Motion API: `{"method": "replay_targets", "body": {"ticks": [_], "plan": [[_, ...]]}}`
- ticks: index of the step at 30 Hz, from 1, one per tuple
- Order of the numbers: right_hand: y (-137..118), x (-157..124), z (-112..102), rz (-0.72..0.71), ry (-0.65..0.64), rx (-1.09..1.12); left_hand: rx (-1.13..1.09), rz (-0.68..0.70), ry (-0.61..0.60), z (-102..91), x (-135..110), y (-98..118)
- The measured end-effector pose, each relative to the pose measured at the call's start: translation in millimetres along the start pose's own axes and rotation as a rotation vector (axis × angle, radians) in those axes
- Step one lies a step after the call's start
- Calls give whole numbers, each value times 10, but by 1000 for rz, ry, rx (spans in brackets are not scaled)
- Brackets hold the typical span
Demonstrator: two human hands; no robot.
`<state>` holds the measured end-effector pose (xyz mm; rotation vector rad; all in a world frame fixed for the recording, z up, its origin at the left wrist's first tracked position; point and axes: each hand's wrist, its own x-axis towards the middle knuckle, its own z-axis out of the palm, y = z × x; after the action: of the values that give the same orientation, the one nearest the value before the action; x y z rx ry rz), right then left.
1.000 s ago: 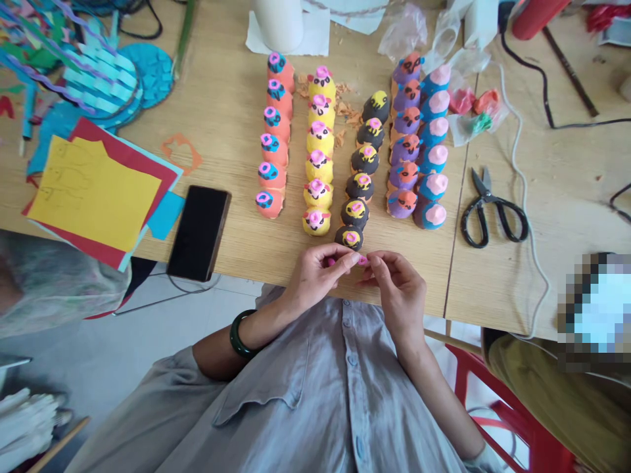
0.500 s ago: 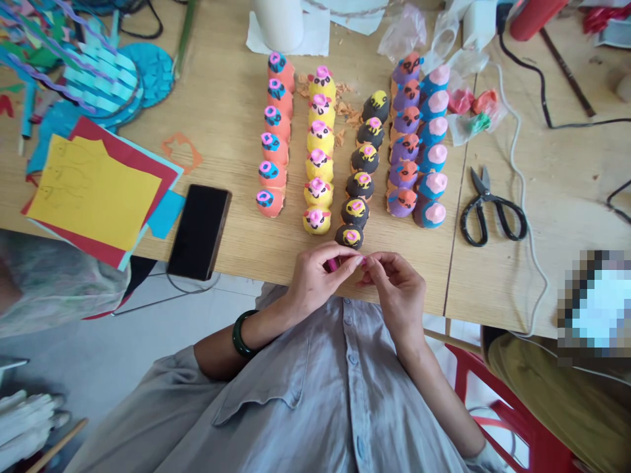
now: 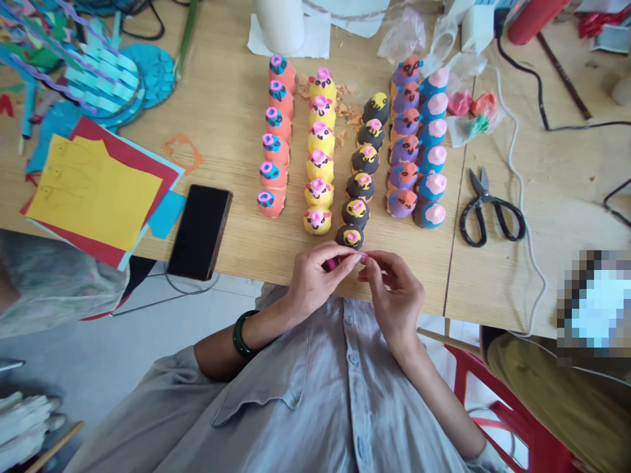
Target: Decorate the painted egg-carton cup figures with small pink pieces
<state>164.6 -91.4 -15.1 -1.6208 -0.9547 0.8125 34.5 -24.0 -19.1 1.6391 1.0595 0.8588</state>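
My left hand [image 3: 320, 274] is closed on a lump of magenta modelling clay [image 3: 331, 264], part of it hidden by the fingers. My right hand [image 3: 394, 282] meets it at the fingertips, pinching a small bit of pink clay [image 3: 363, 258] between thumb and forefinger. Just beyond my hands ends a row of black clay figures [image 3: 355, 211] with yellow and pink tops. To its left run rows of yellow figures [image 3: 319, 161] and orange figures [image 3: 273, 151]; on its right are purple figures [image 3: 403, 174] and blue figures with pink tips [image 3: 434, 157].
Black-handled scissors [image 3: 488, 207] lie at right beside a white cable [image 3: 516, 164]. A phone [image 3: 200, 231] and stacked coloured paper [image 3: 98, 197] are on the left. Bagged clay [image 3: 473, 108] sits behind the scissors. A person's sleeve [image 3: 64, 289] shows at left.
My right fingertips have shifted slightly, and more of the small pink clay shows between the hands. My left hand stays nearly still; the rows of figures have not changed.
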Motion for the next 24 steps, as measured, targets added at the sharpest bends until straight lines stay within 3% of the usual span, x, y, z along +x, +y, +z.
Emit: {"method": "replay_targets", "body": {"ticks": [3,5,16,24], "plan": [[17,-12,6,-143,-13,-136,-12,-14,3,0,6,4],[22,-7,11,-157,-18,-149,-22,-19,3,-1,10,12],[-20,64,11,98,-4,6,37,-43,-47,-45,4,61],[-125,301,-35,149,-52,131,117,110,-29,-22,76,1]]}}
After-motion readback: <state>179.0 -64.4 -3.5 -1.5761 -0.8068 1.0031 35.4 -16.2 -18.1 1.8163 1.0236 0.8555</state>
